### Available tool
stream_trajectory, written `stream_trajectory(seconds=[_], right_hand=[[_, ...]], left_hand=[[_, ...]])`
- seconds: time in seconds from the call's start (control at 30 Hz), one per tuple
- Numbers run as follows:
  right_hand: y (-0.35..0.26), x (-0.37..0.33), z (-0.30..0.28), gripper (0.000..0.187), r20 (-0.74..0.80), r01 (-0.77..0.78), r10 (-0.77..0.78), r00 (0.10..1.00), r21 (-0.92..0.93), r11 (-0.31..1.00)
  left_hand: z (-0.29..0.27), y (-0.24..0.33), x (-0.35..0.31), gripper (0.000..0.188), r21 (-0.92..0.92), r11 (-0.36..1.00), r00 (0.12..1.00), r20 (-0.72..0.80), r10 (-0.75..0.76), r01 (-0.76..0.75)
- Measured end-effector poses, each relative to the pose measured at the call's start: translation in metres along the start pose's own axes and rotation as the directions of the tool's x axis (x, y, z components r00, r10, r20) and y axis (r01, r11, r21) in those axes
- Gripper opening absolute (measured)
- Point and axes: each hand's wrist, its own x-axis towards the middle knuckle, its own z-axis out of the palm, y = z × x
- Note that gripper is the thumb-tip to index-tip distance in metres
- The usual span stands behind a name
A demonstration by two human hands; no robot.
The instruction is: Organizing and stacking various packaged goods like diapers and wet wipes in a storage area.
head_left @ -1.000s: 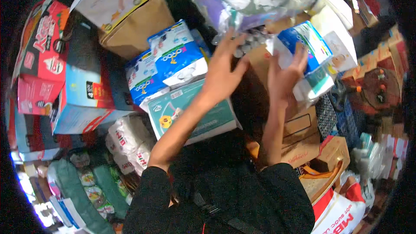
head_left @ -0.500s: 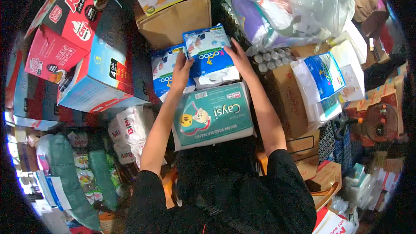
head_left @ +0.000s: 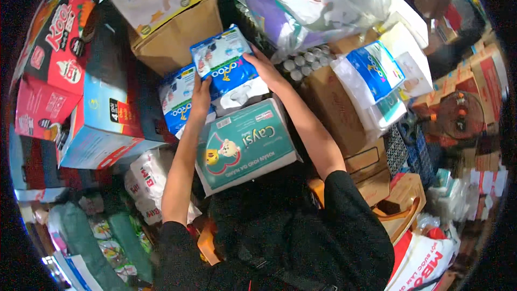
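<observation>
Between my two hands is a blue-and-white soft pack (head_left: 232, 70), its lower end loose and crumpled white. My left hand (head_left: 201, 98) presses on its left side with the fingers pointing away from me. The right hand (head_left: 264, 70) grips the opposite side near the upper corner. A second similar blue pack (head_left: 179, 99) lies just left of it, partly behind my left hand. Closer to my body, a large green-and-white pack of dry wipes (head_left: 249, 148) rests between my forearms.
An open brown carton (head_left: 180, 35) with a baby-picture panel stands beyond the packs. Red and blue boxes (head_left: 107, 124) are stacked left. A bulging clear plastic bag (head_left: 334, 2) and rows of cans (head_left: 304, 63) sit far right. Another blue pack (head_left: 374, 70) lies atop goods at right.
The whole view has shifted and tilted, so the surroundings appear lower on the left and turned. Both hands stay on the blue-and-white pack, which leans a little more to the left.
</observation>
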Motion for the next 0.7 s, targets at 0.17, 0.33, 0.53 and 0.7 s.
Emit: stream_trajectory(seconds=[0.17, 0.33, 0.53, 0.7], right_hand=[[-0.087, -0.053, -0.007, 0.078, -0.037, 0.200, -0.205, 0.978, -0.103, 0.974], [-0.153, -0.143, -0.038, 0.083, -0.171, 0.348, -0.419, 0.892, -0.335, 0.876], [-0.184, -0.252, -0.086, 0.088, -0.494, 0.402, -0.546, 0.676, -0.374, 0.836], [-0.187, -0.327, -0.130, 0.074, -0.756, 0.426, -0.548, 0.358, -0.390, 0.816]], left_hand=[[0.028, 0.079, -0.038, 0.075, 0.095, 0.992, 0.994, -0.072, 0.084, -0.077], [0.081, 0.151, -0.088, 0.075, 0.055, 0.974, 0.973, 0.077, 0.216, -0.221], [0.171, 0.190, -0.105, 0.088, -0.116, 0.933, 0.840, 0.410, 0.356, -0.339], [0.275, 0.207, -0.114, 0.088, -0.238, 0.763, 0.620, 0.463, 0.633, -0.601]])
